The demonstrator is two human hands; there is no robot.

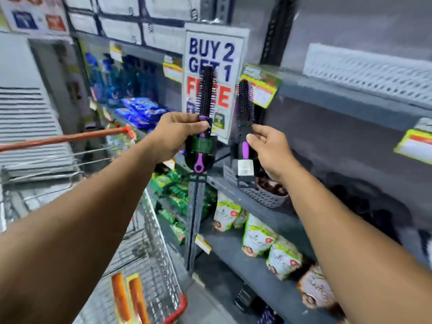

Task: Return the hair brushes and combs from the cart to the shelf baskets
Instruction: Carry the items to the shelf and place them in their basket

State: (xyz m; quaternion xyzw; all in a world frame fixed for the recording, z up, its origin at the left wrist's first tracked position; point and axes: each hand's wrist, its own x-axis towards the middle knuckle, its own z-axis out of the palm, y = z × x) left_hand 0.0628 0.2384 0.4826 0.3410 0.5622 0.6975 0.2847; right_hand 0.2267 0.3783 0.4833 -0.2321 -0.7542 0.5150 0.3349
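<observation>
Two round brushes pinched upright, one in my left hand (177,134), one in my right hand (268,146); I'd lower each handle-first into the grey basket (264,197) just below.

A shop aisle lined with grey metal shelving.

The grey shelving (257,202) runs along the right side, its shelves (350,101) mostly bare higher up, with a dark slotted upright (277,31) rising between bays. A white promo sign (214,73) reading "BUY 2 GET 1 FREE" hangs on the shelf front, and yellow-green price tags (263,88) are clipped along the edges. Green and white pouches (258,238) lie on the lower shelf, green packets (174,183) sit left of the post, and blue packs (140,111) fill shelves farther down the aisle. White boxes (121,29) are stacked along the top. The view is blurred towards its edges.
</observation>
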